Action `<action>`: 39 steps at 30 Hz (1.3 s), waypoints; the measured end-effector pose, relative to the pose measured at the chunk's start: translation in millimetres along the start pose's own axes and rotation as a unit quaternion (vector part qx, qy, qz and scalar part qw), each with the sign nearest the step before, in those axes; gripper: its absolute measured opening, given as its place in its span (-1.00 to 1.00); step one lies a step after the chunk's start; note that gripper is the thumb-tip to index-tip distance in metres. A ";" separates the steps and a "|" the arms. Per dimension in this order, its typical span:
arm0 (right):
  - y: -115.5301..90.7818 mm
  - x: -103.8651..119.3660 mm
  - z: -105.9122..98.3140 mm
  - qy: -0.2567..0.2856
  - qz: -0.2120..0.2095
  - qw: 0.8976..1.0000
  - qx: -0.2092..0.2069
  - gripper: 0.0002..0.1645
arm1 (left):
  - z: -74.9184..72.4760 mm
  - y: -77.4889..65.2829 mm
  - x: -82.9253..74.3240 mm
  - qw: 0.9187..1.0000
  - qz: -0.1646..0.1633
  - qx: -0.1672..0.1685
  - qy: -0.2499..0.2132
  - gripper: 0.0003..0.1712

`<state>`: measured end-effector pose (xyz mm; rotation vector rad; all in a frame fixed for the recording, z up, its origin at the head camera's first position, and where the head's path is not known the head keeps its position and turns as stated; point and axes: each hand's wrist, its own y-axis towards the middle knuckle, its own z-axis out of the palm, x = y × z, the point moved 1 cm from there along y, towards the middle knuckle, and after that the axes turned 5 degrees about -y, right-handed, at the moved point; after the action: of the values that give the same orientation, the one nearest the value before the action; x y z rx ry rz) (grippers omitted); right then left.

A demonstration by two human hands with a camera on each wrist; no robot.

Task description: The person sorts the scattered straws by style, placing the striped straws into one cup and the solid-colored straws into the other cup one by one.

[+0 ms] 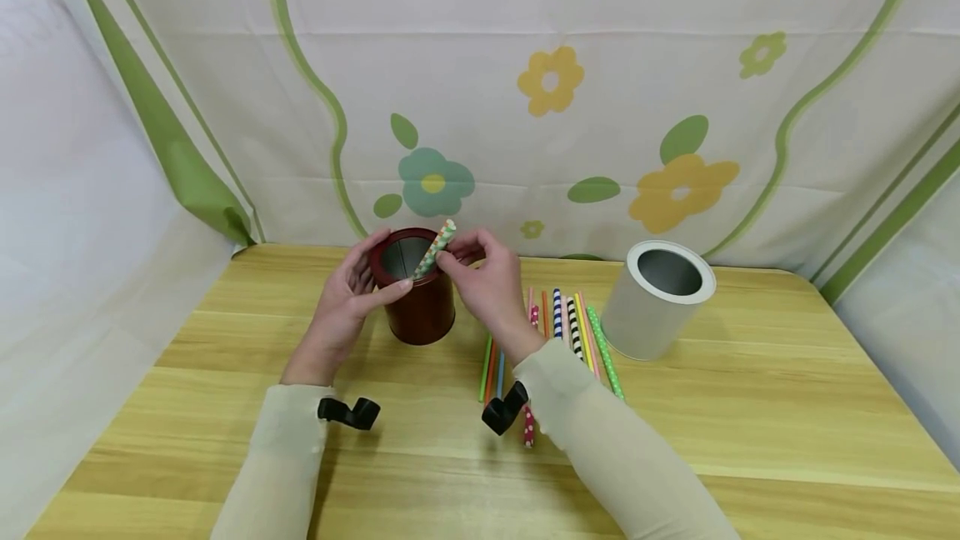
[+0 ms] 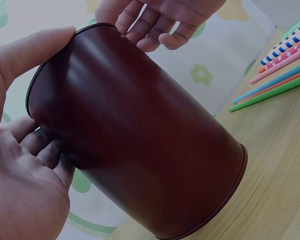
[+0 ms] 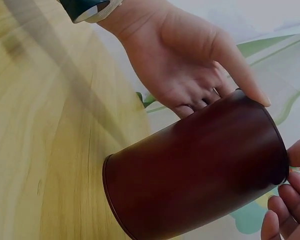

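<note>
A dark red-brown can (image 1: 420,315) stands upright on the wooden table, its grey inside showing from above. My left hand (image 1: 341,302) holds it near the top, thumb at the front rim and fingers round the far left side. A green, white and orange patterned paper straw (image 1: 435,248) leans in the can's mouth, its top end above the rim. My right hand (image 1: 487,282) pinches this straw at the rim's right side. The can (image 2: 140,130) hides its lower end. In the right wrist view, the right fingertips (image 3: 285,205) are by the can's rim.
Several coloured and patterned straws (image 1: 606,352) lie on the table (image 1: 787,407) right of the can, partly under my right forearm. A white can (image 1: 645,323) stands further right. Behind the table hangs a flowered curtain (image 1: 480,90).
</note>
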<state>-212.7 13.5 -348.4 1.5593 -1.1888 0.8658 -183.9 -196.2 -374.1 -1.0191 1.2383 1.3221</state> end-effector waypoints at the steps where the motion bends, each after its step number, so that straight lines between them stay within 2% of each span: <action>1: -0.4 0.0 -0.1 0.001 0.000 1.000 0.000 -0.85 | -0.1 -0.1 -0.1 1.000 0.000 -0.001 0.000 -0.01; 11: -3.4 -0.7 0.2 0.000 0.004 1.000 0.007 -0.83 | -0.2 -1.1 -1.1 1.000 0.000 -0.006 0.004 -0.02; 17: -7.8 -3.3 -4.7 0.004 0.024 1.000 0.006 -0.82 | 0.2 -1.6 0.2 1.000 -0.002 -0.005 0.005 -0.01; 28: -21.8 -19.4 -32.7 0.005 0.082 0.997 -0.009 -0.86 | 2.0 -1.7 -1.6 1.000 -0.008 0.000 0.001 0.00; 34: -30.8 -34.2 -50.3 0.054 0.135 0.989 -0.030 -0.82 | 3.1 -2.4 -0.3 1.000 -0.006 -0.001 0.003 0.00; 39: -35.8 -44.4 -62.3 0.080 0.153 0.984 -0.047 -0.80 | 3.2 -2.9 -0.6 1.000 -0.005 -0.004 0.006 -0.02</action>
<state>-189.6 88.0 -380.6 1.2242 -1.3517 1.0975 -180.8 -193.2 -373.6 -1.0380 1.2360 1.3161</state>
